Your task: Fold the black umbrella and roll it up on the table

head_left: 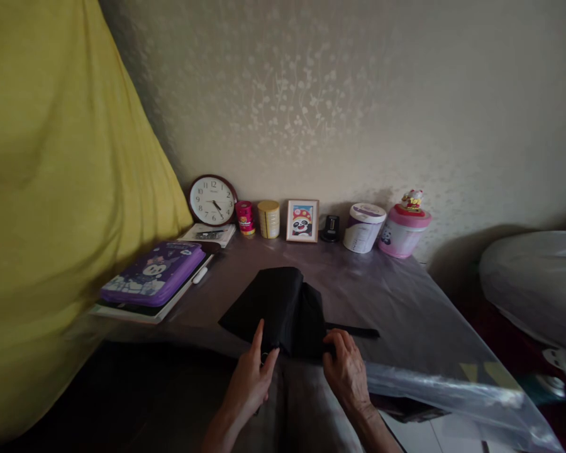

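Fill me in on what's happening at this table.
A person is handling a piece of black fabric at the near edge of the table. The left hand touches its near side; the right hand is curled at its right corner, beside a dark strap. The fabric lies partly folded. How firmly it is gripped is unclear.

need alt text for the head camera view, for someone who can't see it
A person's left hand and right hand handle black fabric at the near edge of a table. Behind it stand a clock, a framed panda picture and a pink-lidded tub; a purple case lies to the left.
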Demonstrator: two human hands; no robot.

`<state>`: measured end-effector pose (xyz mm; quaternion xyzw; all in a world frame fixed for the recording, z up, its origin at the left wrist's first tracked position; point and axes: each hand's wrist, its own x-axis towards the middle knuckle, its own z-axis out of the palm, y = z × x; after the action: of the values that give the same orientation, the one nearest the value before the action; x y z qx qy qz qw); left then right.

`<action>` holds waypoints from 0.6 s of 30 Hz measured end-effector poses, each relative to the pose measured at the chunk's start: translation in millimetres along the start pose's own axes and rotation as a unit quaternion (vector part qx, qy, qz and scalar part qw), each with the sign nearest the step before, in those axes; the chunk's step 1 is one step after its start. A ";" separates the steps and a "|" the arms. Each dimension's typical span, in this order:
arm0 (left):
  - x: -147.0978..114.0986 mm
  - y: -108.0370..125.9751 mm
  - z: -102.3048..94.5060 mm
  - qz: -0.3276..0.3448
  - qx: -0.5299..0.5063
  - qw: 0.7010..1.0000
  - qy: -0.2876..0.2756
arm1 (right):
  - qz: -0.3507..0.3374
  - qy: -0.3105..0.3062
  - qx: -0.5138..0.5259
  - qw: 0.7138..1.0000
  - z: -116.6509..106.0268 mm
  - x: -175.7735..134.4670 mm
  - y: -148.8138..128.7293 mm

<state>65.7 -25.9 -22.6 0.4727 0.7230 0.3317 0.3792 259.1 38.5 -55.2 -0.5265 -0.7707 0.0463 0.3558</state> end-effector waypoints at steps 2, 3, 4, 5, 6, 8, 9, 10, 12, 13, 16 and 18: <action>-0.1 0.2 -0.1 -0.007 -0.001 1.000 0.001 | 0.015 -0.003 0.015 1.000 -0.1 -1.1 1.7; -0.4 0.4 -0.3 -0.008 0.001 1.000 0.001 | 0.014 -0.006 0.018 1.000 -0.5 -1.8 2.3; -0.7 0.6 -0.6 -0.008 0.004 1.000 0.003 | 0.008 -0.008 0.019 1.000 -1.2 -2.8 2.8; -1.2 0.8 -1.0 -0.004 0.010 1.000 0.005 | -0.002 -0.010 0.016 1.000 -2.3 -3.9 3.4; -1.7 1.0 -1.6 0.003 0.021 1.000 0.006 | -0.012 -0.013 0.013 1.000 -3.7 -5.0 4.0; -2.7 1.2 -2.7 0.025 0.046 0.999 0.010 | -0.030 -0.027 0.014 0.999 -7.7 -5.5 5.2; -3.1 1.2 -3.3 0.036 0.057 0.998 0.014 | -0.036 -0.038 0.022 0.998 -10.2 -4.3 5.4; -3.3 1.2 -3.8 0.045 0.064 0.997 0.016 | -0.039 -0.050 0.032 0.997 -12.7 -1.7 5.1; -3.5 1.4 -4.5 0.053 0.068 0.996 0.022 | -0.038 -0.067 0.058 0.995 -17.4 7.7 2.5; -3.5 1.5 -4.7 0.052 0.066 0.996 0.022 | -0.038 -0.068 0.071 0.994 -19.2 14.0 0.1; -3.5 2.2 -5.1 0.043 0.046 0.998 0.016 | -0.062 -0.065 0.106 0.990 -20.3 33.6 -10.4; -3.7 2.4 -5.0 0.035 0.022 0.999 0.012 | -0.098 -0.072 0.123 0.985 -17.2 43.4 -16.6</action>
<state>63.4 -29.2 -17.3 0.5017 0.7177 0.3343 0.3486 248.1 62.6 -13.3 -0.3962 -0.8305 0.1435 0.3644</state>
